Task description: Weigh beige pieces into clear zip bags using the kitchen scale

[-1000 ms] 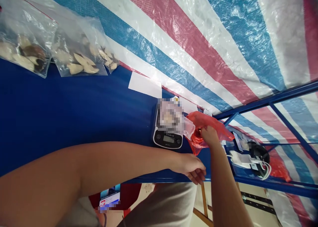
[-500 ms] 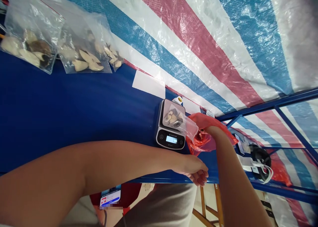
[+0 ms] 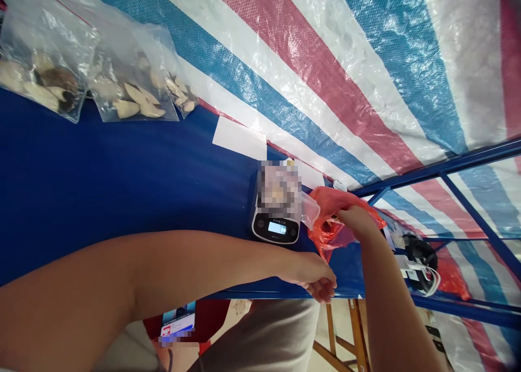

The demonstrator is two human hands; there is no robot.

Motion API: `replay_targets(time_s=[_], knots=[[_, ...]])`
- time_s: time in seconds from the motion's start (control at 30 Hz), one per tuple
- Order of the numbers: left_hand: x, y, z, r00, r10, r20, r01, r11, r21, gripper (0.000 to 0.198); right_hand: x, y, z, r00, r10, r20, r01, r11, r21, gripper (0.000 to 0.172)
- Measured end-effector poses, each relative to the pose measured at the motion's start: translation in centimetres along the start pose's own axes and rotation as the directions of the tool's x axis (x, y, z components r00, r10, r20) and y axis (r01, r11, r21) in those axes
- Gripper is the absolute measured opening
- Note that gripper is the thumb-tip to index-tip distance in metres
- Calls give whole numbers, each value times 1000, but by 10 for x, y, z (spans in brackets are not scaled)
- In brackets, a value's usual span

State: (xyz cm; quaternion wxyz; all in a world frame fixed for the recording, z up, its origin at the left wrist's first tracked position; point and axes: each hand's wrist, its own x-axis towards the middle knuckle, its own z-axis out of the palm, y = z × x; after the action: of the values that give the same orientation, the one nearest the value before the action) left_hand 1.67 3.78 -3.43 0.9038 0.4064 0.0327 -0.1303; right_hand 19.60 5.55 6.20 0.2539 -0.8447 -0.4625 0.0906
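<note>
My left hand (image 3: 315, 279) rests near the front edge of the table, palm turned in, its fingers loosely bent and nothing visible in them. Just beyond its wrist stands a digital kitchen scale (image 3: 277, 229) with a lit display. Pixelation covers the scale's plate; the end of a clear plastic bag (image 3: 310, 209) sticks out to the right of it. My right hand (image 3: 352, 217) reaches into a red plastic bag (image 3: 331, 196) beside the scale. Its fingertips are hidden inside, so what they hold cannot be seen.
Clear zip bags (image 3: 134, 90) with pale cut pieces stand at the back left of the blue table (image 3: 163, 182). White paper (image 3: 240, 138) lies behind the scale. White cables (image 3: 431, 280) and a black item are at the right. A striped plastic sheet (image 3: 293, 63) hangs behind.
My right hand has shifted a little within the red bag, whose opening has changed shape. My left hand keeps its pose. The whole view has slid slightly left.
</note>
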Motion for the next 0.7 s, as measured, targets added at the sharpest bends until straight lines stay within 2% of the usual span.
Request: replay_targets(time_s=[0.1, 0.2, 0.27, 0.43, 0.6, 0.7], knots=[[0, 0, 0, 1000, -1, 1, 1, 1000, -5, 15, -18, 3, -5, 991, 65, 116, -73, 995, 67, 27], [1, 0, 0, 1000, -1, 0, 1, 1000, -13, 15, -39, 9, -7, 964, 114, 239, -178, 946, 271, 42], [0, 1, 0, 1000, -5, -3, 5, 1000, -18, 14, -49, 15, -7, 956, 134, 262, -229, 897, 378, 50], [-6, 5, 3, 1000, -25, -17, 25, 999, -40, 15, -56, 30, 0, 982, 153, 111, -186, 884, 428, 56], [-10, 8, 6, 999, -28, -33, 27, 999, -42, 8, -47, 37, 9, 984, 176, -4, -157, 884, 441, 48], [-10, 9, 8, 998, -42, -46, 40, 998, -45, 5, -41, 38, 16, 978, 207, -26, -168, 857, 487, 46]])
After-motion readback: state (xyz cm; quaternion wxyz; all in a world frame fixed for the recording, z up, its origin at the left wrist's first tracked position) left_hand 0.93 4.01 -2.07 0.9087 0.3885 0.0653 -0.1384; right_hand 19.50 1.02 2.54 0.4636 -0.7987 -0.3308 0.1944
